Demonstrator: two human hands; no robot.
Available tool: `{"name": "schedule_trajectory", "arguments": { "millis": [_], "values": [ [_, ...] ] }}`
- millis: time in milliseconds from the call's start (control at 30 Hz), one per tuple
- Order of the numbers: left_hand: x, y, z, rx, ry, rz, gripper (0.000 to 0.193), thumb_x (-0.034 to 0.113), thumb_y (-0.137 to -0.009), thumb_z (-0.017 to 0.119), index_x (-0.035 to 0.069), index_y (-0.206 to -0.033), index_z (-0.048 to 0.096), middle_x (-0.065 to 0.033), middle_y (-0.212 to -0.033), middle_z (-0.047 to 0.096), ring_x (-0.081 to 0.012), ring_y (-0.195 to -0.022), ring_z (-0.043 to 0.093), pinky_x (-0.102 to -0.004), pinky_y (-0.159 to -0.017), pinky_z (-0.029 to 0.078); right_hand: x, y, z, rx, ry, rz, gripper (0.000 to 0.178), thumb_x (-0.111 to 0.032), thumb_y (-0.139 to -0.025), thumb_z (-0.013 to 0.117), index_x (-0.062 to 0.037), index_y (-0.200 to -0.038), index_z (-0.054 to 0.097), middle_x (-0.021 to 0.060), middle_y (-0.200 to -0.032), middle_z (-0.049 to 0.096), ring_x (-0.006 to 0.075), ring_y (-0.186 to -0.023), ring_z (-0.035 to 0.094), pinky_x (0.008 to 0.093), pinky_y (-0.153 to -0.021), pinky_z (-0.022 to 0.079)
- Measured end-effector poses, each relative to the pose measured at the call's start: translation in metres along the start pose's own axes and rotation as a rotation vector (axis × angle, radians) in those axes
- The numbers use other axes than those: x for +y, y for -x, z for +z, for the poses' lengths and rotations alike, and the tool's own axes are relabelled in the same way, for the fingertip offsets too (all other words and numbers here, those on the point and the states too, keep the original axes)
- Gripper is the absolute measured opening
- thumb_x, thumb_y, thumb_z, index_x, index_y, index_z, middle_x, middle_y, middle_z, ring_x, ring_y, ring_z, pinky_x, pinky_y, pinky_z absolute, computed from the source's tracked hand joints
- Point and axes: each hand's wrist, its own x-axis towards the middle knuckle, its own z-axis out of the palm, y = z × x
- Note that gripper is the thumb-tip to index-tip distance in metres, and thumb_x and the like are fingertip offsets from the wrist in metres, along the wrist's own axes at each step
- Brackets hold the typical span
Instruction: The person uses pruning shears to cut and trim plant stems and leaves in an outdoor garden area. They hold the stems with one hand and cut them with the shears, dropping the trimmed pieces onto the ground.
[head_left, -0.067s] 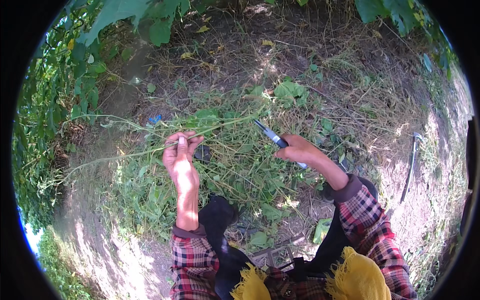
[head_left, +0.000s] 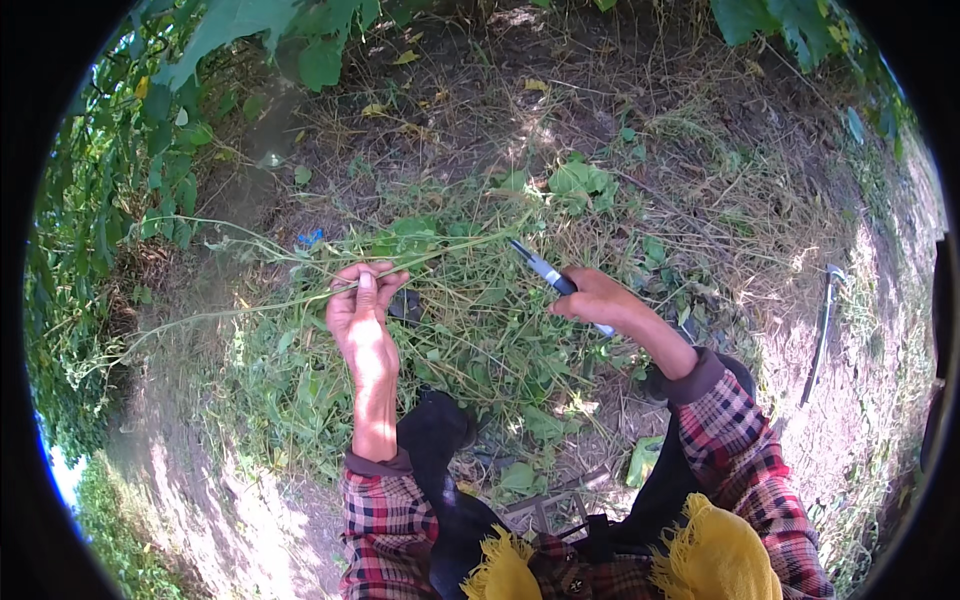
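Stems (head_left: 452, 245): thin, green, branching; held up above the heap, their bare ends toward its far right, the leafier ends out past its left edge. Left hand (head_left: 362, 318): fingers (head_left: 352, 274) and thumb pinched together on the stems, palm turned up.

Right hand (head_left: 597, 300): fingers clamped round a slim blue-and-grey tool (head_left: 540, 265), its dark tip aimed at the bare ends. Tip is just beside the stems; contact cannot be told from this view.

Change against the frame just before: slight. The leafy ends have shifted, upper one higher, lower one further out to the left; both hands hold the same places. I read this as a small sway or turn of the stems, grip and tool position unaltered.

Under the hands: heap of cut greenery (head_left: 490, 350) on the ground (head_left: 565, 110), a dark object (head_left: 405, 307) lying in it near the left hand, a blue scrap (head_left: 311, 237) toward the far left edge.

Further out: long dark-handled hook (head_left: 821, 345) on the ground, well apart from the heap's right edge; green-yellow packet (head_left: 645, 460) beyond its near right edge, beside the person's leg. Checked sleeves (head_left: 735, 435) and yellow scarf (head_left: 725, 555) nearest the wearer; broad leaves (head_left: 320, 62) hang over the far left.
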Motion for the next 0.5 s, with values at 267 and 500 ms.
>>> {"name": "schedule_trajectory", "arguments": {
  "millis": [267, 500],
  "values": [
    [-0.001, 0.001, 0.000, 0.001, 0.036, -0.015, 0.013, 0.011, -0.097, 0.050, 0.002, -0.100, 0.057, -0.0119, -0.092, 0.063, -0.0197, -0.081, 0.063, -0.0407, -0.082, 0.056, -0.003, 0.002, 0.000, 0.060, 0.038, -0.026, 0.028, -0.022, -0.074, 0.067, -0.0007, -0.087, 0.055, 0.0099, -0.072, 0.056, 0.0203, -0.066, 0.054, 0.0358, -0.060, 0.042],
    [-0.006, -0.004, -0.015, 0.080, 0.030, 0.014, 0.011, 0.008, -0.096, 0.051, 0.001, -0.101, 0.058, -0.0097, -0.090, 0.060, -0.0183, -0.085, 0.061, -0.0401, -0.082, 0.056, -0.005, 0.000, 0.010, 0.116, 0.097, -0.124, 0.030, -0.021, -0.069, 0.066, 0.0000, -0.089, 0.057, 0.0172, -0.077, 0.059, 0.0296, -0.071, 0.058, 0.0398, -0.067, 0.045]
  ]
}}
